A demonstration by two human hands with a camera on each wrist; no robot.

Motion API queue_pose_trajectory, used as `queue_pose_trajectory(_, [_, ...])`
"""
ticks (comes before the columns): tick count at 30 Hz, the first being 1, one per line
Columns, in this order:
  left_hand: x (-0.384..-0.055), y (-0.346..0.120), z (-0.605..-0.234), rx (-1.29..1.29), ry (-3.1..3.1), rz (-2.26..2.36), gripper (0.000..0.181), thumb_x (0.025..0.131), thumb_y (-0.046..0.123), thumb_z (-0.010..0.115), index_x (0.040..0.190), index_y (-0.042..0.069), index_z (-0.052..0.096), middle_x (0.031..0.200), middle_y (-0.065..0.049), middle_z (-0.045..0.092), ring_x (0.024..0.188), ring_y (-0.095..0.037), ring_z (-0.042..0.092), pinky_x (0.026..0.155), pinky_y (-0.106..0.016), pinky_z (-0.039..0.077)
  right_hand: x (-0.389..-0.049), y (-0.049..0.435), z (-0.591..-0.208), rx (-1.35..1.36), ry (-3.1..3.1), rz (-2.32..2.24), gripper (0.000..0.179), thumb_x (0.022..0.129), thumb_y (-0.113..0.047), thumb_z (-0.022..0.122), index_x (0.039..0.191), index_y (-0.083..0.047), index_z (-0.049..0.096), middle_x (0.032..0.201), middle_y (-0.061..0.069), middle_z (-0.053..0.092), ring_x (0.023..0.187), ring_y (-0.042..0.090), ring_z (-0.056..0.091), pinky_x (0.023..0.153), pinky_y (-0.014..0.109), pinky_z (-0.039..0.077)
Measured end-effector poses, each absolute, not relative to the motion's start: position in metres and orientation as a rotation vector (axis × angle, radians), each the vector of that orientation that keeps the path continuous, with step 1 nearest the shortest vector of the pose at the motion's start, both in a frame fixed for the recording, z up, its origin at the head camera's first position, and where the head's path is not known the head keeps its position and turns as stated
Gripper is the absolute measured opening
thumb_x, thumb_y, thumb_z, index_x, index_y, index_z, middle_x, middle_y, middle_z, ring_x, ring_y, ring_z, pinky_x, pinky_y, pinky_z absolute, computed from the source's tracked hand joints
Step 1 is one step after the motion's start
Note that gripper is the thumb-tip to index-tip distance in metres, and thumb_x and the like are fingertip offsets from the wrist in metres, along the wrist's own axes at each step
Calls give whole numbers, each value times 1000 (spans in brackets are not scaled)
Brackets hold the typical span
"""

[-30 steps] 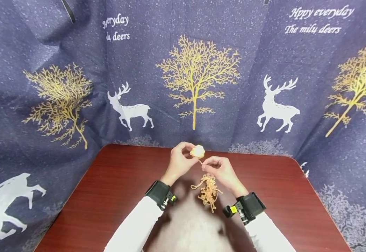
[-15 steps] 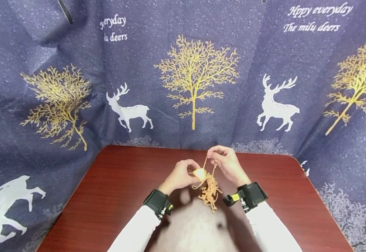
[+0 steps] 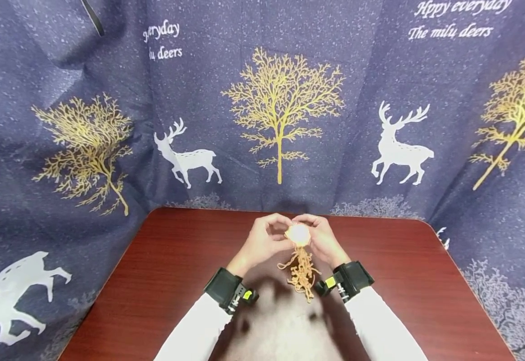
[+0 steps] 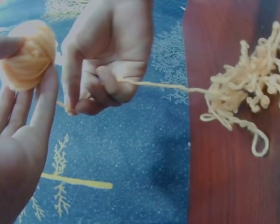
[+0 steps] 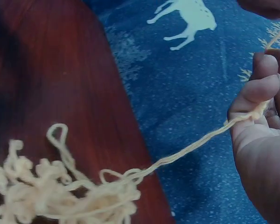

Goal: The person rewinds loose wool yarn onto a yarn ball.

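Note:
My left hand holds a small pale-yellow ball of yarn between thumb and fingers; the left wrist view shows the wound strands of the ball. Close beside it, my right hand pinches a strand of the same yarn, with a short piece running from its fingertips toward the ball. From the right palm the strand stretches back to a loose, curly tangle of yarn below the hands. In the right wrist view the taut strand leaves the tangle and passes under the curled fingers.
A reddish-brown wooden table lies beneath, with a brightly lit patch near the front. Behind it hangs a dark blue curtain printed with gold trees and white deer. Both wrists wear black camera straps.
The right hand rose with the strand half a second ago, then came down beside the ball. The ball dipped toward the tangle, then came back up and slightly right with the left hand.

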State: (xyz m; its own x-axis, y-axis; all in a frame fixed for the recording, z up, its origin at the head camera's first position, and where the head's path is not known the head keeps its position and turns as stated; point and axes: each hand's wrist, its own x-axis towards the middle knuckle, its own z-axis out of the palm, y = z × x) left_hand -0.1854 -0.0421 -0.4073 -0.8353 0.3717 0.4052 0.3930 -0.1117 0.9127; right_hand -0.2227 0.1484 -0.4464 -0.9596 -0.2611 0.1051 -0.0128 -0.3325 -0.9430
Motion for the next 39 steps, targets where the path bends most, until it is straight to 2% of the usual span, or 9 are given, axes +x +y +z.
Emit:
queue_pose_trajectory(3, [-190, -41, -405, -804, -1994, -2211, 37, 73, -16, 77, 108, -14, 63, 105, -26, 69, 95, -20, 70, 88, -43, 60, -217, 147, -450, -323, 1733, -2399, 31, 89, 13, 55, 101, -10, 73, 87, 4, 72, 68, 9, 65, 60, 18, 56])
queue_pose_trajectory(9, [-203, -42, -408, -581, -1823, -2308, 39, 73, -18, 75, 109, -18, 61, 99, -12, 71, 89, -12, 69, 81, -27, 59, -206, 146, -458, -327, 1887, -2320, 9, 92, 2, 67, 100, 3, 71, 80, 4, 71, 63, 10, 63, 57, 20, 55])
queue_pose_trajectory(13, [-214, -44, -415, -389, -1782, -2267, 38, 73, -15, 77, 108, -16, 62, 101, -11, 69, 88, -14, 68, 79, -24, 59, -198, 148, -458, -381, 2027, -2227, 9, 91, 1, 69, 98, 7, 70, 78, 4, 69, 62, 12, 59, 55, 20, 51])
queue_pose_trajectory(20, [-223, -45, -435, -240, -2037, -1919, 35, 70, -5, 83, 102, -5, 68, 100, -16, 70, 91, -24, 71, 80, -31, 62, -189, 155, -448, -599, 2357, -2004, 8, 88, 0, 73, 95, 4, 72, 80, 10, 71, 61, 11, 60, 55, 23, 53])
queue_pose_trajectory(24, [-221, -43, -445, -355, -2242, -1639, 35, 69, -3, 86, 98, -1, 67, 97, -13, 71, 90, -25, 72, 79, -31, 62, -190, 159, -439, -717, 2487, -1907, 6, 87, 0, 75, 92, 1, 74, 80, 14, 72, 59, 17, 62, 53, 22, 52])
queue_pose_trajectory(28, [-215, -44, -451, -576, -2415, -1429, 34, 68, -1, 86, 97, 3, 67, 97, -9, 70, 91, -25, 69, 81, -35, 61, -194, 163, -429, -698, 2468, -1935, 8, 87, 0, 74, 94, 4, 73, 82, 17, 72, 60, 24, 64, 53, 27, 56])
queue_pose_trajectory(31, [-209, -44, -450, -751, -2521, -1381, 33, 69, 2, 87, 96, 6, 68, 95, -6, 69, 89, -20, 68, 81, -34, 60, -199, 167, -422, -637, 2350, -2045, 14, 88, 0, 73, 97, 10, 70, 82, 16, 72, 59, 19, 62, 51, 31, 56])
queue_pose_trajectory(34, [-202, -43, -446, -899, -2584, -1478, 32, 71, 1, 86, 96, 6, 68, 94, -3, 70, 89, -15, 68, 80, -31, 61, -204, 171, -419, -598, 2182, -2183, 14, 90, 1, 70, 99, 12, 68, 80, 7, 71, 60, 12, 59, 51, 26, 53])
queue_pose_trajectory(39, [-193, -45, -436, -1077, -2532, -1764, 32, 73, -6, 81, 101, 2, 67, 98, -8, 72, 92, -16, 69, 84, -29, 61, -214, 173, -420, -577, 1799, -2419, 8, 94, 4, 63, 95, 1, 71, 83, 3, 70, 64, 10, 57, 54, 18, 50])
